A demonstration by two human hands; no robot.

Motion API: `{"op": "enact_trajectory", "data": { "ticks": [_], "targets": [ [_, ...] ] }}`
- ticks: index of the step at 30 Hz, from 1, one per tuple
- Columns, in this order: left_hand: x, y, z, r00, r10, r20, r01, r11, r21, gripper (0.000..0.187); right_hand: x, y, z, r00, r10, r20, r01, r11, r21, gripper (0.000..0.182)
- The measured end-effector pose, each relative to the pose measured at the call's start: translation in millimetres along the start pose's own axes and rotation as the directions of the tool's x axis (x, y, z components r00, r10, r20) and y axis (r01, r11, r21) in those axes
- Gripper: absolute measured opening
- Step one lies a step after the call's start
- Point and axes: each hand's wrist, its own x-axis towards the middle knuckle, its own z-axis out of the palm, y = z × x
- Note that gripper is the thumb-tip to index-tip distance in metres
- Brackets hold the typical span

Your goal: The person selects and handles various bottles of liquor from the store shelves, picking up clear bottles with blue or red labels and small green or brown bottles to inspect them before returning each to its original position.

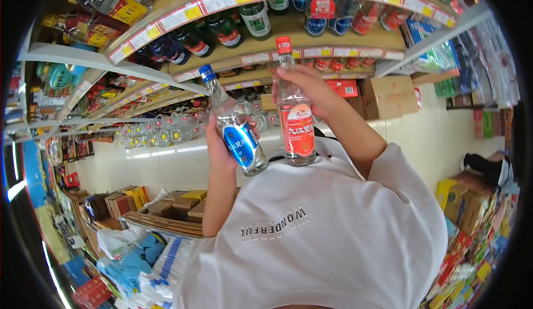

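Observation:
My left hand (pixel 217 147) is wrapped round a clear glass bottle with a blue cap and blue oval label (pixel 242 145). This bottle leans a little, its cap toward the upper left. In my right hand (pixel 312 90) is a second clear glass bottle with a red cap and red label (pixel 298 128). My fingers grip it by the neck and upper body, and it stands nearly upright. Side by side in front of my white shirt, the two bottles have their labels turned toward me. A narrow gap separates them.
Ahead, curved wooden shelves (pixel 327 40) carry several bottles, with price tags along their edges. Large clear jugs (pixel 166 134) line the floor behind my left hand. Cardboard boxes (pixel 388 97) stand right of the shelves. Open cartons (pixel 177 206) and a blue-and-white plastic bag (pixel 139 256) lie at lower left.

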Motion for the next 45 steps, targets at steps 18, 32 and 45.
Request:
{"op": "enact_trajectory", "data": {
  "ticks": [18, 32, 45],
  "targets": [
    [2.6, 9.2, 8.8, 0.947, -0.297, 0.127, 0.264, 0.939, 0.221, 0.065, -36.0, 47.2, 12.7, 0.992, -0.101, -0.073, 0.108, 0.989, 0.102, 0.037],
    [39.1, -70.1, 55.0, 0.943, -0.289, 0.166, 0.245, 0.939, 0.242, 0.073, -77.3, 6.3, -60.6, 0.985, -0.148, -0.090, 0.155, 0.985, 0.071, 0.040],
    [32.8, -108.9, 85.9, 0.980, -0.140, 0.140, 0.102, 0.963, 0.250, 0.059, -95.4, -24.5, -105.3, 0.999, -0.053, 0.010, 0.052, 0.994, 0.101, 0.037]
  ]
}}
